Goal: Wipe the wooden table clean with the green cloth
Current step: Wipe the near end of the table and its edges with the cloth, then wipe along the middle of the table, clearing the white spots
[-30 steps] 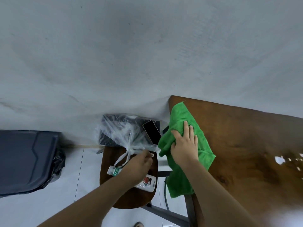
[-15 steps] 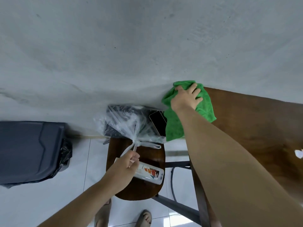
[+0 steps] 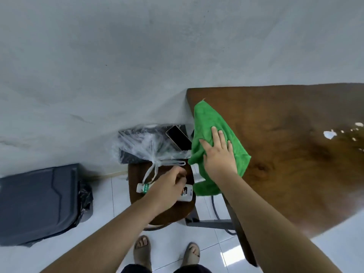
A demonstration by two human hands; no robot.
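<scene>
Since half a second ago you have drawn the green cloth (image 3: 208,123) back from the far left corner of the wooden table (image 3: 285,107), down its left edge toward you. It now lies across that left edge, with its near part hanging over the side. It looks soft, light and limp, so it would likely bunch or slip off if you pushed it by a corner. Bear down on the part that lies on the wood. Your right hand (image 3: 218,154) lies flat on it, fingers straight and spread. Your left hand (image 3: 167,186) is curled over a white bottle (image 3: 142,188) on the stool (image 3: 171,211); I cannot tell whether it grips it. White scraps (image 3: 329,134) lie well apart, further right on the table.
</scene>
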